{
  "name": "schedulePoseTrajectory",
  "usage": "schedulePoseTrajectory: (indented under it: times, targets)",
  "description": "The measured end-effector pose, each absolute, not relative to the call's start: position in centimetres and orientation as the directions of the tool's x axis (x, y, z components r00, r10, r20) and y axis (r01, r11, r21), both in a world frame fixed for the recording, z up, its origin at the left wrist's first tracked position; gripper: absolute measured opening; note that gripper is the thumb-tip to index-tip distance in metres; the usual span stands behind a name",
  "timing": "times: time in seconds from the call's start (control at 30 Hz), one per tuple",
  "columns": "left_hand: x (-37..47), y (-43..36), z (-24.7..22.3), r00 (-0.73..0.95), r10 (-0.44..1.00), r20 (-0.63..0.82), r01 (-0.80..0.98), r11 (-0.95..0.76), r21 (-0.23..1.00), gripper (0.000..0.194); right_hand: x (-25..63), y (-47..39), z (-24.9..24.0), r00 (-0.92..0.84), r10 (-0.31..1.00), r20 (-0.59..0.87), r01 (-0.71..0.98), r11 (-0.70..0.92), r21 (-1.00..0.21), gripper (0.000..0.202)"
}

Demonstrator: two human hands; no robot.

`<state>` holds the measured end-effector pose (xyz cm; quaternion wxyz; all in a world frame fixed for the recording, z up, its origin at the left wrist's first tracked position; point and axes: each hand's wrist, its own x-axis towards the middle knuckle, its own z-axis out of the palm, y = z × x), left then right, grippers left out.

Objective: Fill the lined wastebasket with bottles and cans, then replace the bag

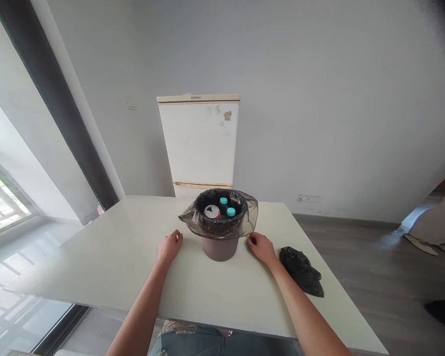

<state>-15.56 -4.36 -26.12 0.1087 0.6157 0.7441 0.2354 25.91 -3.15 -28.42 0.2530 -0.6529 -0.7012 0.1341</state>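
A mauve bin (220,249) stands upright on the pale table, lined with a thin black bag (203,226) whose edge is folded out over the rim. Inside it are an open can (212,212) and two bottles with teal caps (231,212). Left of the bin, my left hand (170,245) rests on the table, fingers curled in, nothing seen in them. My right hand (261,246) lies curled just right of the bin, close to the bag's edge, with no object showing in it. A crumpled black bag (302,271) lies beside my right forearm.
Beyond the table (114,247) a white fridge (202,143) stands against the grey wall. A window (3,198) is at the left. At the far right, part of a person's leg and shoe (421,244) shows on the dark floor.
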Motion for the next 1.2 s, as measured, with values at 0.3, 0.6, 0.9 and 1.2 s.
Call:
schedulePoseTrajectory:
  times: [0.3, 0.6, 0.9, 1.2]
  targets:
    - [-14.0, -5.8, -24.0, -0.115, 0.953, 0.281, 0.592, -0.162, 0.789, 0.062, 25.9, -3.3, -28.2, -0.003, 0.974, 0.226, 0.753, 0.151, -0.640, 0.030]
    - [-12.5, -4.6, -15.3, -0.127, 0.823, 0.554, 0.181, -0.530, 0.829, 0.035, 25.8, -3.6, -22.3, 0.037, 0.830, 0.557, 0.360, 0.509, -0.782, 0.084]
    - [-10.8, -3.4, -7.9, -0.349, 0.654, 0.671, 0.137, -0.673, 0.727, 0.036, 27.0, -2.4, -14.6, -0.062, 0.718, 0.693, 0.453, 0.639, -0.622, 0.048]
    - [-9.8, -3.7, -6.5, -0.382, 0.644, 0.662, 0.105, -0.682, 0.724, 0.032, 25.9, -2.8, -16.2, -0.107, 0.789, 0.605, 0.344, 0.601, -0.722, 0.014]
